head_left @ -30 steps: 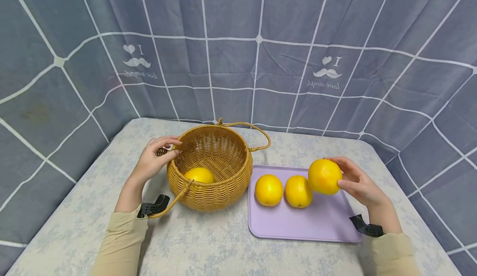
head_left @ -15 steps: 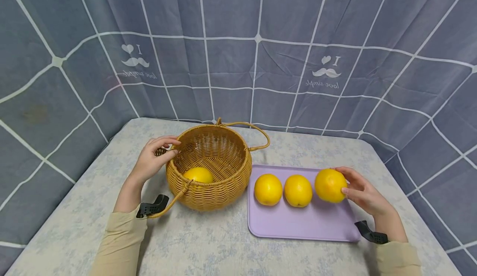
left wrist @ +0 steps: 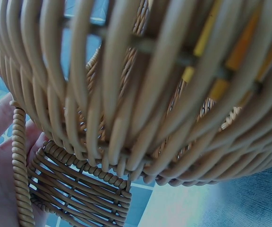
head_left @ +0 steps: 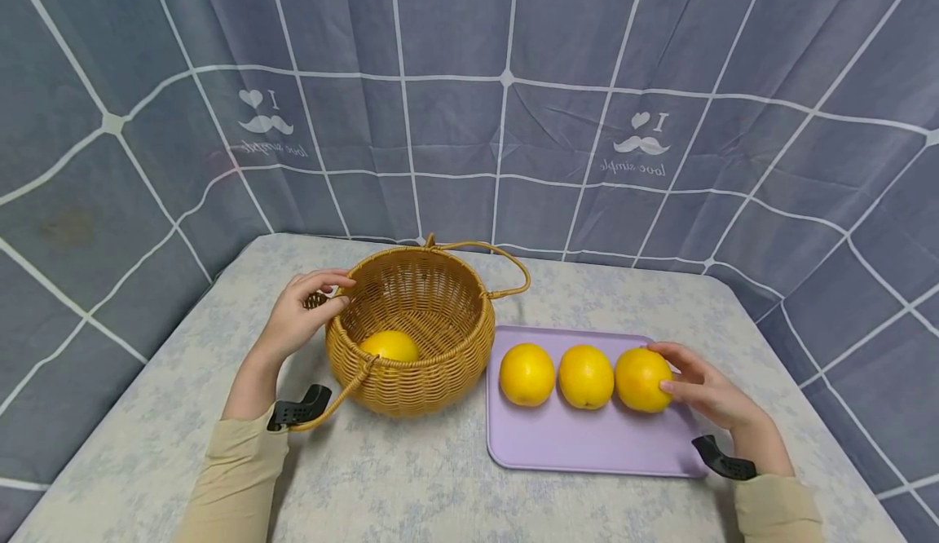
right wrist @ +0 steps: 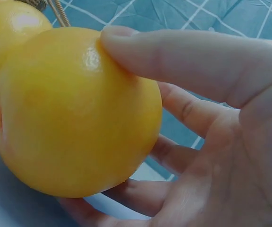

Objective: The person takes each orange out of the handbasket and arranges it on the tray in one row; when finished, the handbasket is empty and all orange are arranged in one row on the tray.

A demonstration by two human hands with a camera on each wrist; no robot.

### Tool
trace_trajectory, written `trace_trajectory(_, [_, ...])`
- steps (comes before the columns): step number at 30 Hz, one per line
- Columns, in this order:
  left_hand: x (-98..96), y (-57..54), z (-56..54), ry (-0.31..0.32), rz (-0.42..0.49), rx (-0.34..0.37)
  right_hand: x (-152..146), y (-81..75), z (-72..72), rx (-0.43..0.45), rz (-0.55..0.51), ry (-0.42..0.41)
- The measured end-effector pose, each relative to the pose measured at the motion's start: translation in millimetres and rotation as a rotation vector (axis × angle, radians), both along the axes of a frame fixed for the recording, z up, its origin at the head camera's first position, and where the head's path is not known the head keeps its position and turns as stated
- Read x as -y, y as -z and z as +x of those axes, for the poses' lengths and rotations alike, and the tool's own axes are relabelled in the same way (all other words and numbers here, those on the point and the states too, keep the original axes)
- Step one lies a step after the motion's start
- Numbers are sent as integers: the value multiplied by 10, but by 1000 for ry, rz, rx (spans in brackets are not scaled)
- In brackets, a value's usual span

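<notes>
A round brown wicker basket stands left of centre with one orange inside. My left hand holds its left rim, fingertips over the edge and thumb beside them. The woven wall fills the left wrist view, where a looped handle crosses the palm. My right hand grips another orange between thumb and fingers, low over the right part of the lilac tray. Two more oranges, one at the left and one in the middle, sit in a row with it.
The basket's far handle sticks out to the right, above the tray's left corner. A pale patterned cloth covers the table. Behind it hangs a grey-blue curtain with white lines.
My right hand lifted slightly rightward with the orange, then brought it down and left beside the middle orange on the tray. The left hand and the basket have hardly moved.
</notes>
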State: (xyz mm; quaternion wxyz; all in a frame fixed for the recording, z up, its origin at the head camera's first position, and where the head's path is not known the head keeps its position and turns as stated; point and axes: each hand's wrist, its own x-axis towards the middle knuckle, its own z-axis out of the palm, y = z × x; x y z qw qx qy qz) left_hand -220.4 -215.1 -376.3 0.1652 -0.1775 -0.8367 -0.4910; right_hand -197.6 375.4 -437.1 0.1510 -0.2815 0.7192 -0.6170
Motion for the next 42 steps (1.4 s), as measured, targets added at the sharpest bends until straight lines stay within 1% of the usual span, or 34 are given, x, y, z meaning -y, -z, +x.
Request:
trace_trajectory(2, [35, 63, -45, 0, 2, 0, 15, 10, 2, 11, 19, 14])
trace_trajectory(3, [27, 42, -30, 3, 3, 1, 23, 14, 3, 20, 28, 23])
trace_trajectory(8, [34, 62, -40, 17, 22, -16, 47, 29, 11, 47, 55, 52])
trace_trajectory(9, [38, 84, -54, 27, 47, -30, 47, 31, 11, 49, 56, 52])
trace_trajectory(10, [57, 124, -83, 28, 50, -35, 47, 30, 12, 51, 58, 52])
trace_trajectory(11, [60, 129, -85, 33, 58, -38, 47, 30, 13, 52, 60, 52])
trace_trajectory(15, [59, 126, -88, 28, 55, -21, 48, 22, 19, 72, 70, 55])
trace_trajectory(16, [53, 105, -75, 16, 29, -7, 48, 20, 19, 77, 72, 53])
trace_trajectory(20, [37, 72, -54, 3, 18, 14, 46, 10, 16, 107, 92, 47])
trace_trajectory(22, [11, 21, -13, 4, 17, 13, 50, 1, 15, 121, 119, 64])
trace_trajectory(24, [-26, -54, 45, 10, 25, 11, 60, -14, 14, 137, 158, 91])
trace_trajectory(28, [-91, -196, 152, 20, 33, 3, 91, -49, 16, 130, 283, 167])
trace_trajectory(30, [-102, -223, 172, 21, 34, 3, 106, -61, 17, 111, 340, 197])
trace_trajectory(32, [-108, -233, 179, 23, 35, 3, 117, -66, 17, 93, 374, 215])
trace_trajectory(35, [-103, -229, 174, 27, 42, 7, 122, -59, 16, 68, 374, 204])
trace_trajectory(42, [-87, -198, 153, 24, 33, 15, 112, -27, 9, 51, 292, 124])
